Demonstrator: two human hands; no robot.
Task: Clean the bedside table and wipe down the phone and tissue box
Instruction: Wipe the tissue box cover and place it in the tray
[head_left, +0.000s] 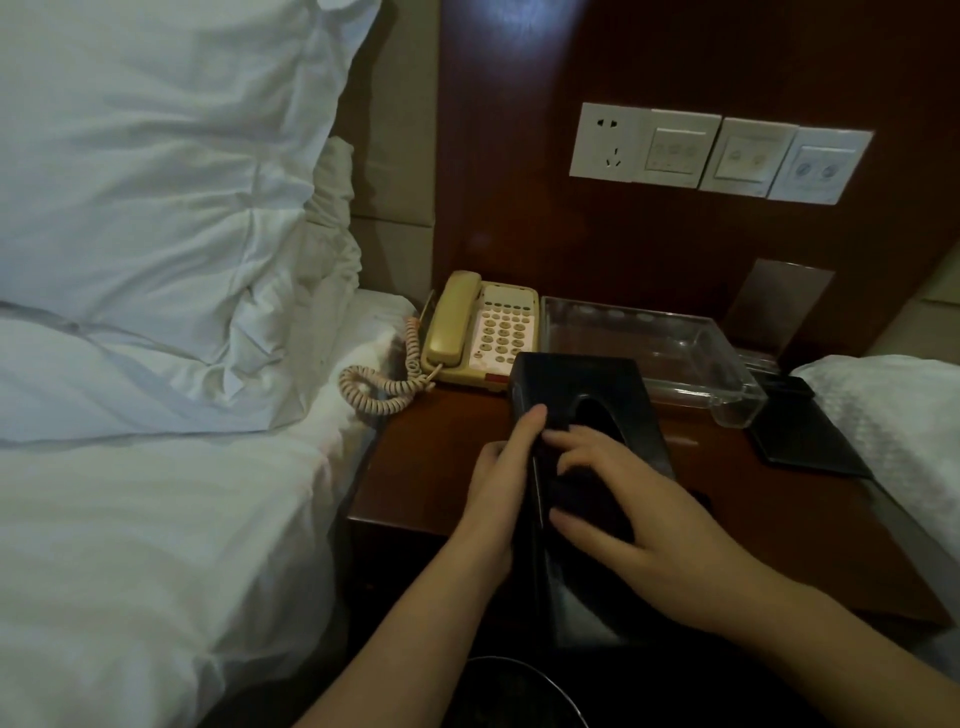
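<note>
A black tissue box (582, 379) is tilted up over the front of the dark wooden bedside table (431, 467). My left hand (493, 488) grips the box's left side, thumb lying on its top edge. My right hand (649, 519) has its fingers spread and bent over a dark cloth (589, 486), pressing it on the box's top next to the oval opening. Behind the box, at the table's back left, sits a beige phone (498, 332) with its handset on the cradle. Its coiled cord (374, 389) hangs off the left edge.
A clear plastic tray (727, 384) stands at the back right, with a black folder (800, 436) beside it. White beds flank the table, one on the left (156, 519) and one on the right (893, 415). Wall sockets and switches (717, 153) sit above. A dark bin rim (519, 675) shows below.
</note>
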